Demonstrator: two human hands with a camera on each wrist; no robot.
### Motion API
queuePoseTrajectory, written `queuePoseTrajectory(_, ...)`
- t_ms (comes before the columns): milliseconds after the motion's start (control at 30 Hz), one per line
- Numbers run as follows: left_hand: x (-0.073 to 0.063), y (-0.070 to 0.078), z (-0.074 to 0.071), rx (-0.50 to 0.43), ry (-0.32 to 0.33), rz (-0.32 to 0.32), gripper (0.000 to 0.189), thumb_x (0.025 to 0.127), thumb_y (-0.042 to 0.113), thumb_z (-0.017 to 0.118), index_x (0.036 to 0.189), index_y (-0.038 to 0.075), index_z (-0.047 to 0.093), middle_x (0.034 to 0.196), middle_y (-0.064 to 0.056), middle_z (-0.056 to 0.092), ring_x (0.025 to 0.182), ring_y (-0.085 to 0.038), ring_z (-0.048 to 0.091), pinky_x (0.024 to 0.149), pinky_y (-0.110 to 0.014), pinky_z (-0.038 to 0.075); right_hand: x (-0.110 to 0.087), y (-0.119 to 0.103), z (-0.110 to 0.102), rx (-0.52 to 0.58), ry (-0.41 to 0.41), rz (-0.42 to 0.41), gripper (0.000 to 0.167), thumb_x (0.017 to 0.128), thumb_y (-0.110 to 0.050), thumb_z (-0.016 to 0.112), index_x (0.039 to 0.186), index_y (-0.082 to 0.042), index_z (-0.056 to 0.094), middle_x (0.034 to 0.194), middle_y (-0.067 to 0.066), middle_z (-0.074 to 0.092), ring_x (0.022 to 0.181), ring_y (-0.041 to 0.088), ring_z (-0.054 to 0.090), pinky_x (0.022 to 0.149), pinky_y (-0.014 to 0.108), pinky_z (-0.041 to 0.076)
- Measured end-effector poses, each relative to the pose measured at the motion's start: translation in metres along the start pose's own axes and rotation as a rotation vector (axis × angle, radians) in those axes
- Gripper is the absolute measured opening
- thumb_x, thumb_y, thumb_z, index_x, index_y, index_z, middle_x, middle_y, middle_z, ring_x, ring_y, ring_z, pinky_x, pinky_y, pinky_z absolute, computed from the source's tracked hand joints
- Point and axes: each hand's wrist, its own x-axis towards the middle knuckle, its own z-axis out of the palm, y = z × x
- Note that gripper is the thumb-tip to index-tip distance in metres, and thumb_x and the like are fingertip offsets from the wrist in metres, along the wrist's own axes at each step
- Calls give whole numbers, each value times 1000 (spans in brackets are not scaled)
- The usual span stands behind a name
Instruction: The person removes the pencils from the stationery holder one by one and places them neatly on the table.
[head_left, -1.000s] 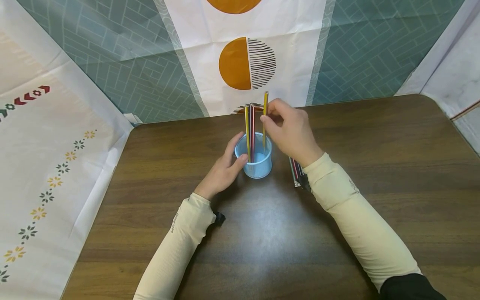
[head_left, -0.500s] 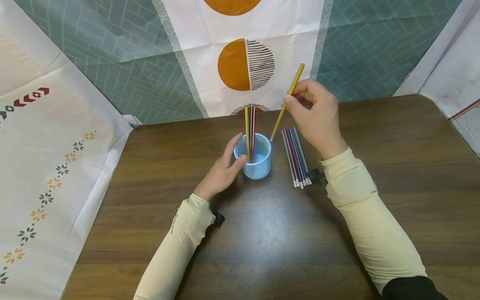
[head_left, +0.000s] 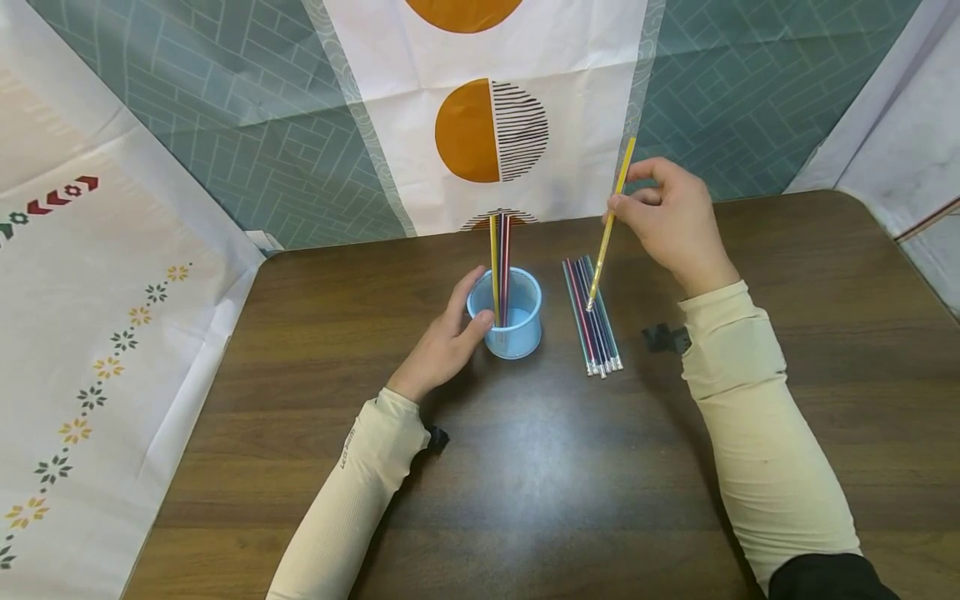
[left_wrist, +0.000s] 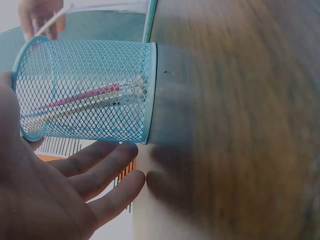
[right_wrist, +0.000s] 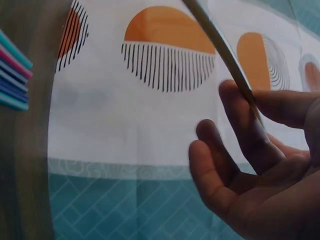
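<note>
A light blue mesh pencil cup (head_left: 525, 340) stands upright on the table, with several pencils (head_left: 504, 250) leaning together inside it. My left hand (head_left: 442, 346) holds the cup from the left, thumb at its near rim and forefinger along the far side; in the left wrist view the other fingers spread beside the mesh wall (left_wrist: 90, 90). Up to the right, my right hand (head_left: 678, 217) pinches a yellow pencil (head_left: 611, 221) between thumb and fingertips. Its eraser end points down and overlaps a row of dark, red and teal pencils (head_left: 588, 333) lying on the table.
The brown wooden table (head_left: 525, 500) ends at the back against a hanging cloth (head_left: 592, 125) with orange half circles. Another patterned cloth (head_left: 112, 292) hangs along the left side. A black wrist device (head_left: 663, 337) sits under the right sleeve.
My right hand has lifted the yellow pencil out of the cup and carried it right, over the row of pencils. The left hand has stayed at the cup.
</note>
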Motion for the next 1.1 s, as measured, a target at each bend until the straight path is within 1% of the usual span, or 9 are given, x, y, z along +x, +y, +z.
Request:
queuePoseTrajectory(100,0,0,0,3,0,3,68,104,55,46,161,35,15,155,-9,40,132,-29,48,106,-55,38,2,5,-3,-47,-74,45,34,99,-21,67,126,-2,58,81,-6,74,73,15,47,64,32,32)
queuePoseTrajectory(167,0,0,0,5,2,5,68,104,55,46,162,34,15,154,-9,41,131,-29,49,105,-54,39,3,8,-4,-57,-118,68,34,100,-21,65,127,-2,56,82,-3,75,73,15,45,67,34,32)
queuePoseTrajectory(233,0,0,0,5,4,8,69,104,55,46,162,32,16,153,-9,43,129,-28,51,105,-53,39,4,11,-5,-62,-153,93,33,100,-20,63,127,-3,55,83,-1,75,72,15,43,67,34,32)
queuePoseTrajectory(367,0,0,0,2,6,11,69,104,56,46,162,31,16,152,-9,44,127,-27,52,105,-52,39,7,19,-4,-84,-199,124,30,100,-17,63,126,-3,55,85,1,75,77,15,50,64,35,32)
queuePoseTrajectory(500,0,-1,0,-3,9,12,69,104,55,46,162,32,17,151,-8,44,127,-26,52,105,-51,39,12,29,-3,-169,-238,155,35,99,-19,63,127,-1,54,92,6,75,90,25,63,72,39,38)
queuePoseTrajectory(633,0,-1,0,-7,8,10,67,104,55,46,161,37,16,151,-7,44,128,-26,52,105,-52,39,16,43,-1,-283,-307,179,38,100,-21,61,130,2,54,95,14,73,102,36,61,83,50,43)
queuePoseTrajectory(733,0,0,0,-5,8,8,67,104,55,46,161,39,16,152,-7,43,129,-26,50,106,-52,38,19,55,1,-346,-364,184,40,101,-20,60,131,5,53,91,17,72,107,40,56,88,57,43)
queuePoseTrajectory(900,0,1,0,5,9,5,68,104,55,46,161,36,16,154,-8,41,133,-27,47,108,-53,37,21,73,9,-417,-415,187,34,98,-16,61,123,7,56,80,14,71,103,40,56,89,57,43)
queuePoseTrajectory(1100,0,2,0,3,8,-2,67,104,56,46,161,37,16,154,-7,41,132,-27,49,107,-53,38,20,81,20,-489,-432,195,27,97,-14,59,115,6,59,71,10,68,95,38,57,85,54,43)
